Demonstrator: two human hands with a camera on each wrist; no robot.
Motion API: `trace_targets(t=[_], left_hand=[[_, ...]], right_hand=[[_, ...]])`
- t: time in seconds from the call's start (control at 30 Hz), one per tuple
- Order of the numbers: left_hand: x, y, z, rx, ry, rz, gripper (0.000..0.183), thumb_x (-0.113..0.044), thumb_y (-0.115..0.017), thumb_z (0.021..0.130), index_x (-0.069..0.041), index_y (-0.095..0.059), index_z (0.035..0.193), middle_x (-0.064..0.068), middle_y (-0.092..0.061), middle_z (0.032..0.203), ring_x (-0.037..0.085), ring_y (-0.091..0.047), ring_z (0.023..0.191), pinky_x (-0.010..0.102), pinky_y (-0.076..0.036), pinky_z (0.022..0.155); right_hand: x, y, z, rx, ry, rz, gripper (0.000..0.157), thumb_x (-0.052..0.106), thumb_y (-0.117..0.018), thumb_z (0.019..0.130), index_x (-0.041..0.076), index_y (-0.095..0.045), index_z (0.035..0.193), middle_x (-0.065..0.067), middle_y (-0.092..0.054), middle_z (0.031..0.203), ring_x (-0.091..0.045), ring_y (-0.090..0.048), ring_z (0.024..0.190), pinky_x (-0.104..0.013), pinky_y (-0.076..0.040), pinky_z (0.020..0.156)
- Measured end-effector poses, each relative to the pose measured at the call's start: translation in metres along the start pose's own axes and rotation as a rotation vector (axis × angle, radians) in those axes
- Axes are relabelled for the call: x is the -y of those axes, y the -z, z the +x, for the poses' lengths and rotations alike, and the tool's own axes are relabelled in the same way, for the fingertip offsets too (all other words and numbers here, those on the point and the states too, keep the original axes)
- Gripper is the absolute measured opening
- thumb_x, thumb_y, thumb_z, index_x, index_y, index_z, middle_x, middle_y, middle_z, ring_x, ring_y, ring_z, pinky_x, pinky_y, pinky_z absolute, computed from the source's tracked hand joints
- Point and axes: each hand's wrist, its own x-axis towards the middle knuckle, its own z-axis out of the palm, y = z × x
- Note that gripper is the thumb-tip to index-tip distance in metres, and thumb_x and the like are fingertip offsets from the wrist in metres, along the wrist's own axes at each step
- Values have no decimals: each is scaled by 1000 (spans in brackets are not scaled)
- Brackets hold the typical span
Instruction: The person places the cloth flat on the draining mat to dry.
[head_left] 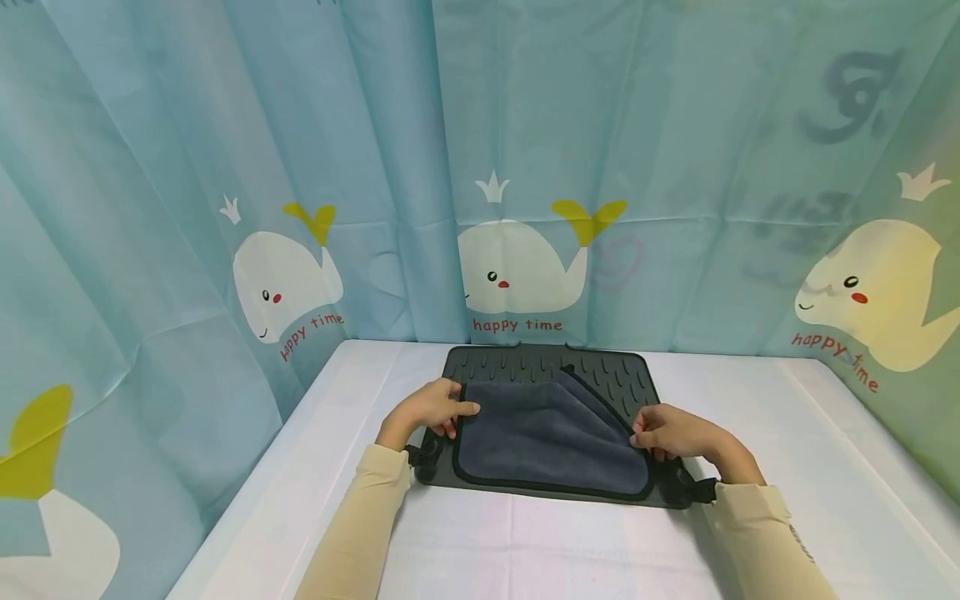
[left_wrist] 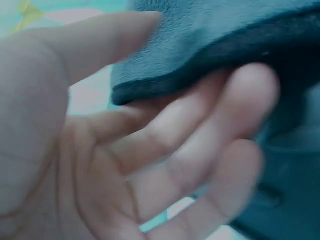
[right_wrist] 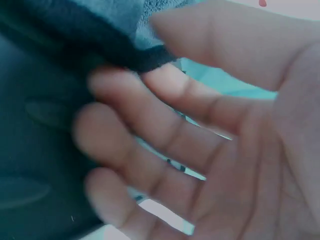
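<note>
A dark grey-blue plush cloth (head_left: 540, 433) with black edging lies over a black ridged rubber mat (head_left: 487, 364) on the table. Its far right part is folded or slanted, so the right edge runs diagonally. At the cloth's left edge, my left hand (head_left: 433, 407) pinches it, thumb on top and fingers beneath, as the left wrist view shows along the black hem (left_wrist: 165, 87). My right hand (head_left: 678, 432) pinches the right edge between thumb and forefinger; its other fingers are loosely curled above the mat (right_wrist: 40, 150). The mat's middle is hidden under the cloth.
The table (head_left: 570, 550) is covered in white cloth. Behind it and along both sides hang blue-green curtains (head_left: 660, 125) printed with white whales. Dark straps (head_left: 705, 490) circle both wrists, close to the mat's sides.
</note>
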Motion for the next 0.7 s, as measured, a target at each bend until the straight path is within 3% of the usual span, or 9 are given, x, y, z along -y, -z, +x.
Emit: trace_targets(t=[0.1, 0.17, 0.3, 0.43, 0.7], left_hand=[[0, -4, 3, -84, -22, -7, 43, -40, -61, 103, 2, -68, 104, 8, -61, 64, 19, -64, 55, 32, -57, 57], [0, -7, 5, -147, -34, -9, 45, -42, -55, 106, -1, -69, 94, 8, -59, 65, 20, -63, 57, 32, -56, 57], [-2, -12, 8, -255, -40, -13, 41, -36, -50, 108, -6, -73, 95, 8, -61, 70, 18, -60, 57, 29, -53, 55], [-5, -14, 8, -328, -56, -25, 31, -28, -55, 106, -5, -73, 94, 7, -62, 69, 17, -57, 53, 28, -50, 52], [-6, -6, 7, -362, -57, -104, 21, -24, -61, 102, -9, -73, 92, 3, -60, 63, 16, -59, 57, 29, -51, 56]], right_hand=[[3, -2, 3, -81, 14, -24, 20, 21, -66, 98, 3, -59, 95, -4, -58, 79, -19, -56, 69, -31, -45, 60], [5, -5, 5, -135, 20, -31, 22, 23, -66, 99, 3, -59, 95, -3, -58, 79, -18, -56, 70, -31, -45, 61], [7, -13, 13, -197, 34, -78, 22, 26, -65, 101, 6, -59, 92, -1, -55, 75, -16, -53, 68, -30, -43, 60], [7, -16, 16, -226, 48, -99, 21, 22, -64, 101, 8, -59, 86, 1, -51, 71, -16, -51, 65, -30, -41, 58], [1, -5, 8, -245, 20, -39, 18, 13, -61, 95, 7, -58, 79, 0, -54, 69, -17, -54, 65, -30, -42, 60]])
